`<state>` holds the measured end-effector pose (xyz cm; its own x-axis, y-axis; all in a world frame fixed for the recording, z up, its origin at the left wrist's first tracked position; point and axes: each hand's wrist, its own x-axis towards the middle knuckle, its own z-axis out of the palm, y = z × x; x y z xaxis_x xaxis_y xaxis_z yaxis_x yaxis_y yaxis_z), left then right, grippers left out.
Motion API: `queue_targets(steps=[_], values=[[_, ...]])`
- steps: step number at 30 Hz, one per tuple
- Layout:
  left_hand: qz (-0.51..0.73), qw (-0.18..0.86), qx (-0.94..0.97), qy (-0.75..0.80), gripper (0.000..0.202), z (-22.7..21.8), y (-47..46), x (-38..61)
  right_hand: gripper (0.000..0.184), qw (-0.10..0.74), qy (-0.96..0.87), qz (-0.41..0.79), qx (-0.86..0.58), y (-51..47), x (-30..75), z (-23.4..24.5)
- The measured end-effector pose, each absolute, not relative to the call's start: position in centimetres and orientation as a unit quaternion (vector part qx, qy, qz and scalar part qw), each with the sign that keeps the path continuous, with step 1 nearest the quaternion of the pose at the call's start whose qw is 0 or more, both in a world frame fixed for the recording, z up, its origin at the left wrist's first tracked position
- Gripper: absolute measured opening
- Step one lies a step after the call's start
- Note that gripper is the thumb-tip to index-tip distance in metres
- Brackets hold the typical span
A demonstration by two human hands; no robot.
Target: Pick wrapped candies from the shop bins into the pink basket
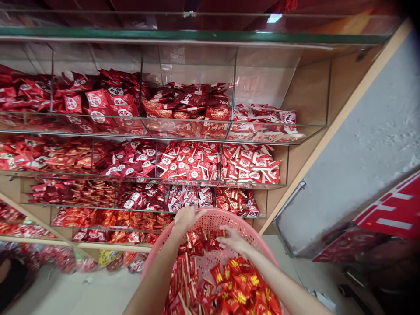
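A shop wall of glass shelving (308, 127) fills the view, its tiers split by clear dividers into compartments heaped with red-wrapped sweets (183, 162) (red, white and gold wrappers, print too small to read). A slanted wooden frame (344, 109) edges the shelving on the right, and beyond it stands a rough grey wall (367, 131). A red-and-white striped board (393, 212) leans at the far right. The pale floor (98, 293) shows at the lower left.

Close under the camera a pink mesh basket (213, 220) sits in front of the lowest tiers, well filled with red candy packets (236, 284).

The left hand (186, 218) lies on the basket's far rim with its fingers stretched along the edge. Whether it truly clamps the rim cannot be told.

The right hand (233, 240) is inside the basket, fingers half curled and fingertips down among the topmost packets, touching them. Whether any packet is actually pinched between the fingers cannot be told.
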<state>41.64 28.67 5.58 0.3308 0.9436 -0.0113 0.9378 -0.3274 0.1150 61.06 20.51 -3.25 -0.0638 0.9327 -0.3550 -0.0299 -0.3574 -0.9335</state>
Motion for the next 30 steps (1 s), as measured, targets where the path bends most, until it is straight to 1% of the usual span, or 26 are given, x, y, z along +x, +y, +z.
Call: queue_targets(steps=[3, 6, 8, 11, 13, 15, 16, 19, 21, 23, 26, 27, 30], values=[[0.028, 0.045, 0.814, 0.578, 0.079, 5.5, 28.9, 41.5, 0.050, 0.378, -0.428, 0.602, -0.558, 21.1, 60.7, -3.1], [0.020, 0.048, 0.813, 0.580, 0.079, 5.7, 29.0, 41.4, 0.048, 0.362, -0.488, 0.556, -0.568, 21.7, 60.4, -3.1], [0.019, 0.049, 0.811, 0.582, 0.079, 6.0, 29.0, 41.4, 0.046, 0.345, -0.534, 0.498, -0.590, 21.8, 60.3, -3.2], [0.019, 0.058, 0.809, 0.584, 0.077, 6.3, 29.0, 41.5, 0.039, 0.299, -0.607, 0.368, -0.638, 21.5, 60.4, -2.5], [0.019, 0.066, 0.809, 0.584, 0.076, 6.3, 29.0, 41.5, 0.031, 0.279, -0.642, 0.302, -0.647, 21.2, 60.6, -1.1], [0.022, 0.067, 0.807, 0.587, 0.077, 6.1, 29.1, 41.4, 0.020, 0.283, -0.673, 0.259, -0.632, 20.9, 60.9, 1.0], [0.024, 0.068, 0.806, 0.588, 0.077, 6.0, 29.1, 41.4, 0.018, 0.290, -0.685, 0.237, -0.625, 21.0, 61.2, 2.3], [0.027, 0.077, 0.805, 0.588, 0.078, 5.8, 29.2, 41.4, 0.027, 0.292, -0.694, 0.143, -0.643, 21.8, 63.1, 5.4], [0.027, 0.080, 0.805, 0.587, 0.078, 5.6, 29.2, 41.3, 0.023, 0.270, -0.660, 0.091, -0.695, 22.9, 65.0, 6.2], [0.028, 0.078, 0.805, 0.588, 0.077, 5.5, 29.2, 41.3, 0.020, 0.239, -0.630, 0.072, -0.736, 24.3, 67.1, 5.5], [0.026, 0.077, 0.802, 0.592, 0.073, 5.3, 29.3, 41.3, 0.035, 0.223, -0.612, 0.104, -0.751, 26.2, 69.3, 3.1], [0.026, 0.076, 0.802, 0.591, 0.072, 5.3, 29.3, 41.3, 0.037, 0.226, -0.608, 0.116, -0.752, 26.6, 69.7, 2.3], [0.026, 0.072, 0.805, 0.589, 0.071, 5.3, 29.3, 41.3, 0.031, 0.239, -0.595, 0.134, -0.755, 27.3, 70.0, 0.7]])
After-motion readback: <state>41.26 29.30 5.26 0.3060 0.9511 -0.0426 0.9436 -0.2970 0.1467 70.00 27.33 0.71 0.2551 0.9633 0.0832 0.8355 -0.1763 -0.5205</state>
